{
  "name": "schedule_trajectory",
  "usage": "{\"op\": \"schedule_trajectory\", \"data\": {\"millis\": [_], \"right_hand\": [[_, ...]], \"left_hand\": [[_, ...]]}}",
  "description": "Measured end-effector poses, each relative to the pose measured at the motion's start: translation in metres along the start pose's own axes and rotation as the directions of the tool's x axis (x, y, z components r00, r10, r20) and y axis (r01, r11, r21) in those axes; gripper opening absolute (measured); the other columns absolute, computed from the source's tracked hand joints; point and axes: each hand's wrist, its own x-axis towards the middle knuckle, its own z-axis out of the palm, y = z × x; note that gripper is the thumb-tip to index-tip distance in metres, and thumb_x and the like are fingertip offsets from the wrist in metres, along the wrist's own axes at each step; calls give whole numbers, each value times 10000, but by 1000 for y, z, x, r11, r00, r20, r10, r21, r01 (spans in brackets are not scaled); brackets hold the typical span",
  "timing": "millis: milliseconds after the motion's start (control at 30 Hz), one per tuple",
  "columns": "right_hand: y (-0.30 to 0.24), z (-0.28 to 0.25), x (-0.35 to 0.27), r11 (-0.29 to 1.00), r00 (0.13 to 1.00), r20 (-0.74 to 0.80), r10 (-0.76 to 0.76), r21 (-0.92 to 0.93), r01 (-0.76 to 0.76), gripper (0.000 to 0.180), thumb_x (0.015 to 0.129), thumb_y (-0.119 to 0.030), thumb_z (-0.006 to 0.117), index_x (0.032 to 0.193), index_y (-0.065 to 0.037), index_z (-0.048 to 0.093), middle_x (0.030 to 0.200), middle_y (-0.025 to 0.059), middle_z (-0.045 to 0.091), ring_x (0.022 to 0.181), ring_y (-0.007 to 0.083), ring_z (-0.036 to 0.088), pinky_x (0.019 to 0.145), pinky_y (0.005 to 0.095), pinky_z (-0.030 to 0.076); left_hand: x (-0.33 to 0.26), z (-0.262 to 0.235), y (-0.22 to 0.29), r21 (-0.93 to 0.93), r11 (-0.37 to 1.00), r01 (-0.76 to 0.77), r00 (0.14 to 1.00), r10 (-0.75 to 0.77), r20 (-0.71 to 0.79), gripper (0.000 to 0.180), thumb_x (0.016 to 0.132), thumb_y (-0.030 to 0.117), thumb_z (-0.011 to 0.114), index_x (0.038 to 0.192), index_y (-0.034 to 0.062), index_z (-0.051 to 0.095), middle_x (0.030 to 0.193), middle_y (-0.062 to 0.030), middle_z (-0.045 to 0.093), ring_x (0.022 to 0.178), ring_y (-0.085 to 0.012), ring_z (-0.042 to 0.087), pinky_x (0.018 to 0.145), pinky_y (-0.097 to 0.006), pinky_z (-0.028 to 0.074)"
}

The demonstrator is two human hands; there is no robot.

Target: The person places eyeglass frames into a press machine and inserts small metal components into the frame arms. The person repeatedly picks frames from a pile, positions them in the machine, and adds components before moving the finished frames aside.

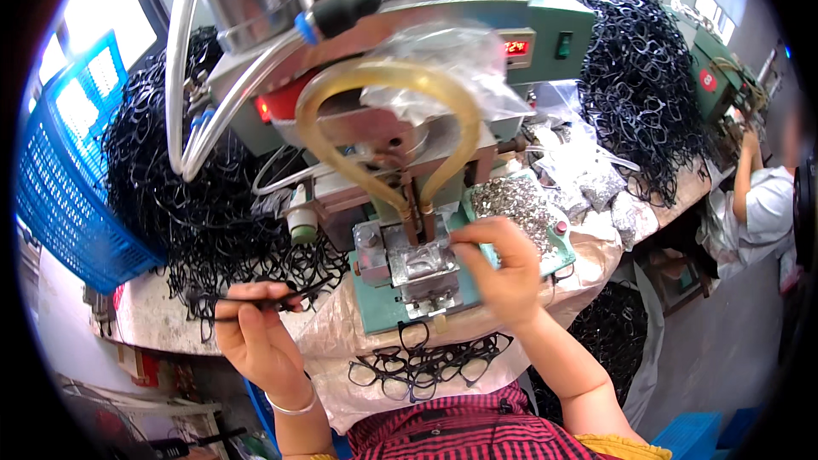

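Note:
My left hand (260, 341), left of the machine, is closed on a black eyeglass frame (290, 298), seen nearly edge-on. My right hand (503, 268) reaches to the right side of the metal fixture (423, 264), thumb and forefinger pinched together. Whatever lies between those fingertips is too small or hidden to name. Two upright electrodes (417, 217), joined to a looped yellowish hose (460, 102), come down just behind the fixture. Next to my right hand is a green tray (558, 247) of small metal parts (511, 204). Several black eyeglass frames (417, 366) lie at the table's front edge.
Large heaps of black eyeglass frames stand at the left (170, 179) and far right (643, 77). A blue plastic basket (77, 162) leans at the left. Plastic bags of small parts (596, 183) lie beyond the tray. Another person (763, 204) works at the right.

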Motion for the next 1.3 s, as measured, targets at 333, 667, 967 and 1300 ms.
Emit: {"op": "schedule_trajectory", "data": {"millis": [333,667,967,1300], "right_hand": [[-2,38,-4,879,977,50,208,429,-209,407,864,17,712,1217,35,511,1117,89,644,981,121,641,877,259,489],[-42,18,-13,912,968,100,228,327,-249,530,886,17,629,1371,55,419,1252,160,617,1164,205,607,1007,338,457],[49,-43,-4,919,894,-233,382,193,-342,420,906,-3,609,1320,-45,561,1050,40,614,960,147,566,932,294,458],[45,-46,-61,872,989,149,14,-485,60,118,724,-91,769,832,-97,719,1192,186,638,1153,395,587,970,436,486]], "left_hand": [[38,53,-3,135,969,-205,960,173,219,255,1017,212,598,1001,-41,573,1000,-182,657,855,-242,653,683,-362,578],[19,38,4,294,884,-363,858,194,476,101,907,154,716,929,56,710,968,-103,762,855,-185,719,763,-343,515],[-12,58,-30,246,775,-582,601,205,773,214,749,197,825,947,131,779,1029,-23,753,729,-187,604,902,-440,537],[-13,66,-25,309,795,-522,625,110,773,176,762,193,817,918,123,775,996,-31,753,787,-222,627,908,-470,521]]}}
